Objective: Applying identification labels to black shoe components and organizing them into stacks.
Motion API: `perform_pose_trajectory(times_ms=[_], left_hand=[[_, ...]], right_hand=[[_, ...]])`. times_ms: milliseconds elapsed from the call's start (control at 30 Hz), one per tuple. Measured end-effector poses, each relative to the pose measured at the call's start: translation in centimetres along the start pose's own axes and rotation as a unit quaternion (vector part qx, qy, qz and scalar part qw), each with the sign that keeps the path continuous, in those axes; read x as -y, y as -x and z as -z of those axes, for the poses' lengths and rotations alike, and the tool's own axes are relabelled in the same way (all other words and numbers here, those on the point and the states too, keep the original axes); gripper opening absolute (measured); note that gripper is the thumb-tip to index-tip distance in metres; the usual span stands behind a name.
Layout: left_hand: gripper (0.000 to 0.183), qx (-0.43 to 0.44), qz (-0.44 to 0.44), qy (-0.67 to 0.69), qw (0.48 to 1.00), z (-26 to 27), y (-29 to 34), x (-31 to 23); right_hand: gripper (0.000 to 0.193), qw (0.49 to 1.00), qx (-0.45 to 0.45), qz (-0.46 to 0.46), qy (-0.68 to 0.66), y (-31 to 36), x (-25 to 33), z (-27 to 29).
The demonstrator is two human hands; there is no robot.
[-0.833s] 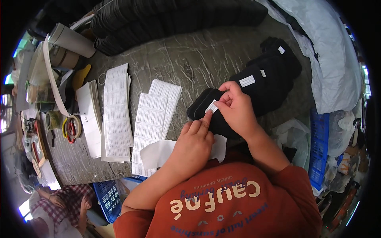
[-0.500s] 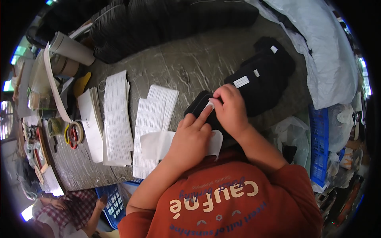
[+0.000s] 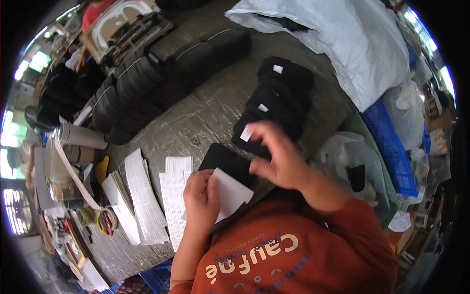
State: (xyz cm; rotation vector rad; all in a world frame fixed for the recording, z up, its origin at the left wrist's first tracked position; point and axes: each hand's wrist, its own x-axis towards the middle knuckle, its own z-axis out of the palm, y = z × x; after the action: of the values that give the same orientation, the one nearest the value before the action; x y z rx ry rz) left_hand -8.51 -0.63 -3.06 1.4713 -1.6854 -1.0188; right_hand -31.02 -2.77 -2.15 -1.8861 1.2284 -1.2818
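My left hand (image 3: 199, 196) is closed on a white label sheet (image 3: 234, 192), pinched between thumb and fingers close to my shirt. Just beyond it lies a black fabric piece (image 3: 223, 159), its near part covered by the sheet. My right hand (image 3: 284, 164) is slightly blurred, with thumb and fingers spread apart and nothing seen between them. Its fingertips are beside a small white label (image 3: 246, 133) on the nearest piece of a row of overlapping black fabric pieces (image 3: 286, 105). Further labels show on that row.
Printed label sheets (image 3: 145, 196) lie to the left, beside tape rolls (image 3: 106, 220). Long bundles of black pieces (image 3: 171, 78) stand at the back left. A large white bag (image 3: 338, 39), a blue crate (image 3: 389, 147) and a clear plastic bag (image 3: 340, 152) are on the right.
My hands have moved apart from their pinch over the black piece. My right hand has opened near the labelled row, and my left now grips the sheet. The view has shifted.
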Motion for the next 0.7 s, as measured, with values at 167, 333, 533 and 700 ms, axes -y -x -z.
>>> perform_pose_trajectory(times_ms=[167,333,533,700], left_hand=[[0.033,0.153,-0.227,-0.132,0.953,-5.1,-1.9,-2.6],[0.034,0.173,-0.311,-0.312,0.881,-4.1,-3.1,0.3],[0.02,0.083,-0.122,-0.246,0.958,-3.1,-3.6,0.3],[0.049,0.173,0.328,0.257,0.893,-6.2,-3.7,-0.8]], right_hand=[[0.023,0.978,-0.147,-0.145,-0.03,6.9,-4.6,2.6],[0.034,0.802,-0.32,-0.258,0.432,26.0,-18.1,15.4],[0.033,0.538,-0.001,-0.668,0.514,44.6,-22.2,17.2],[0.018,0.681,0.039,-0.559,0.471,28.7,-14.8,21.3]])
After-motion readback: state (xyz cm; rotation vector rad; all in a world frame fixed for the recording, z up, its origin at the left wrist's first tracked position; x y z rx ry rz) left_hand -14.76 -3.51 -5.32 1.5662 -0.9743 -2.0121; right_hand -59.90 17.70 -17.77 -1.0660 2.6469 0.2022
